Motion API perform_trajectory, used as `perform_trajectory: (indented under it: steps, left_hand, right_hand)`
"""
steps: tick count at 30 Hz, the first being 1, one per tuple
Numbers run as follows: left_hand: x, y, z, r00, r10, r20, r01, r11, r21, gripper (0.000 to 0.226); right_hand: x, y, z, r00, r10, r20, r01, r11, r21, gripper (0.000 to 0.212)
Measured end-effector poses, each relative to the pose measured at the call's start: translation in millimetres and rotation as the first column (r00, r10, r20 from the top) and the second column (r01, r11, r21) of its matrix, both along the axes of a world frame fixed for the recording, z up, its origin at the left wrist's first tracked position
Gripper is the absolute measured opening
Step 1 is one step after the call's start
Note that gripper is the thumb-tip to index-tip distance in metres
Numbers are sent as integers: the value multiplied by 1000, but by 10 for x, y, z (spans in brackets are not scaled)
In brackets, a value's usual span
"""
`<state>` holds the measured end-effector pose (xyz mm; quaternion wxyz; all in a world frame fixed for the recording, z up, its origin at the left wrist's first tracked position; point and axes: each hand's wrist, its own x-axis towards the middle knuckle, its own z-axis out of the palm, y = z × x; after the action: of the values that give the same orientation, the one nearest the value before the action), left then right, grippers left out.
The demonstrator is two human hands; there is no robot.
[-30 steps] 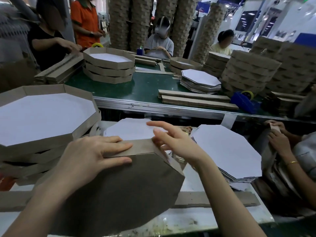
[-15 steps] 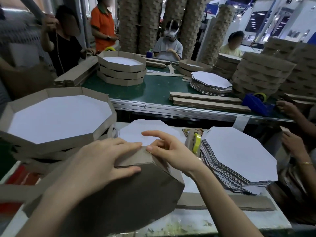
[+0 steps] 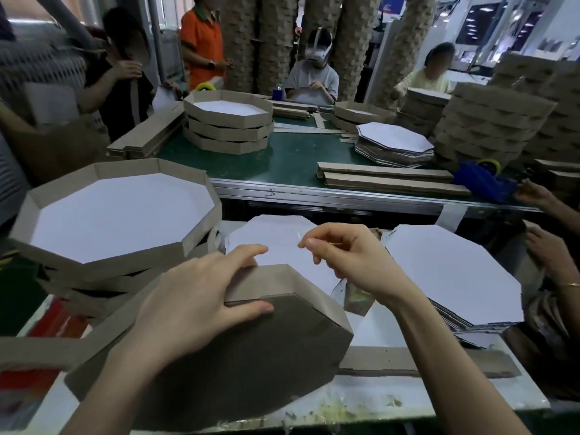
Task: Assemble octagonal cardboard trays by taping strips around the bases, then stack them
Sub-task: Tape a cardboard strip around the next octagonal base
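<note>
- The half-built tray point(image 3: 238, 365) stands tipped up on the white worktable point(image 3: 408, 400) in front of the worker. Its brown underside faces them and its white inner face is turned away towards the green conveyor point(image 3: 282, 155).
- A cardboard strip point(image 3: 282, 277) is folded round the tray's upper edge and down its right side. The strip's loose tail runs flat and lengthwise out to the left, past the picture's edge.
- The left hand point(image 3: 194, 302) grips the top of the tray. Its fingers are spread over the strip and its thumb is pressed flat on the brown underside.
- The right hand point(image 3: 351, 262) hovers just above the white face, clear of the tray. Its fingers are curled and the thumb and forefinger tips are drawn close. There is a faint clear glint there, but I can't tell whether anything is pinched.
- A stack of finished trays point(image 3: 119, 215) sits just to the left, white insides up.
- A pile of flat white octagonal bases point(image 3: 452, 271) lies to the right.
- A spare strip point(image 3: 423, 362) lies flat along the table, left to right, behind the tray's lower right edge.
- A neighbour's hands point(image 3: 546, 252) are working at the far right.
</note>
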<state>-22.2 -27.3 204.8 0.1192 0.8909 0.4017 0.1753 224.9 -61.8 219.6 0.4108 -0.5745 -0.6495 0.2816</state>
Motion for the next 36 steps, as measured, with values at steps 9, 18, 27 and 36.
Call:
perform_trajectory:
  steps: [9, 18, 27, 36]
  left_hand:
    - [68, 66, 49, 1000, -7, -4, 7, 1000, -12, 83]
    - [60, -30, 23, 1000, -11, -6, 11, 1000, -24, 86]
    - [55, -66, 36, 1000, 10, -1, -10, 999, -31, 86]
    - [63, -80, 17, 1000, 18, 17, -17, 999, -43, 77]
  right_hand:
    - [-29, 78, 162, 991, 12, 130, -10, 1000, -17, 22]
    - [-273, 151, 220, 921, 136, 365, -103, 989, -109, 31]
    - [-430, 143, 267, 824, 104, 557, -54, 993, -106, 33]
    - [-497, 109, 313, 756, 75, 650, 43, 986, -164, 35]
